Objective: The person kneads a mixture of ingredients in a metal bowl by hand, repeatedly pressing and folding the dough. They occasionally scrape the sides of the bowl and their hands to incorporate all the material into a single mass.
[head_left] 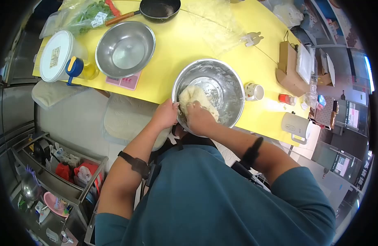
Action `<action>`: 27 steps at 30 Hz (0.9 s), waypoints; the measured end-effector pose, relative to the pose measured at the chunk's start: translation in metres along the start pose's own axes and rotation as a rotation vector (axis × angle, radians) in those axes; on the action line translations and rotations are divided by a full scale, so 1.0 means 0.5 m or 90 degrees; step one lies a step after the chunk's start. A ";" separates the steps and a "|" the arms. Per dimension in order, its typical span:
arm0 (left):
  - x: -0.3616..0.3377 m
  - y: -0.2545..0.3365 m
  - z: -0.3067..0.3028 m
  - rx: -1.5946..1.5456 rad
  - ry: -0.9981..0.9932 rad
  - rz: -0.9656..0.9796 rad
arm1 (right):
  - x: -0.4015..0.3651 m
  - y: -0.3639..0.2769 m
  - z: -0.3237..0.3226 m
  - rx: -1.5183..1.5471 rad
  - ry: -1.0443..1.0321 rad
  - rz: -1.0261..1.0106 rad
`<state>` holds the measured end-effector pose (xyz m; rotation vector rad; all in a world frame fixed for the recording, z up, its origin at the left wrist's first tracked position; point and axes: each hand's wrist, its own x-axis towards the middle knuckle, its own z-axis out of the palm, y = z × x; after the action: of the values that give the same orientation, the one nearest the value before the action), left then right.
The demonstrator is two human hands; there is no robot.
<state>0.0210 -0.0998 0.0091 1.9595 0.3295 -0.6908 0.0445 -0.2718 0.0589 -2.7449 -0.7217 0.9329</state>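
Note:
A lump of pale dough (pixel 196 96) lies against the left wall of a large steel mixing bowl (pixel 234 94), whose inside is smeared with flour. My left hand (pixel 167 114) is closed on the bowl's left rim, thumb near the inner side. Inside the bowl my right hand (pixel 200 119) presses on the dough with its fingers curled into it; the fingertips are partly hidden. Just right of the bowl stands a patterned mug (pixel 254 92).
On the yellow table (pixel 164 78) are a second steel bowl (pixel 125 49) on a pink scale (pixel 130 81), a white lidded tub (pixel 56 56), an oil bottle (pixel 89 70) and a frying pan (pixel 160 9). A cardboard box (pixel 288 67), red-labelled jar (pixel 286 99) and white kettle (pixel 296 126) stand right.

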 end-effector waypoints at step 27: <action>0.011 0.025 -0.011 0.093 0.060 -0.049 | 0.320 0.169 -0.108 0.128 -0.128 -0.044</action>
<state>0.0336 -0.1014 0.0169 2.1312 0.4242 -0.6899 0.2206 -0.2668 -0.0082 -2.4619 -0.7060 1.2082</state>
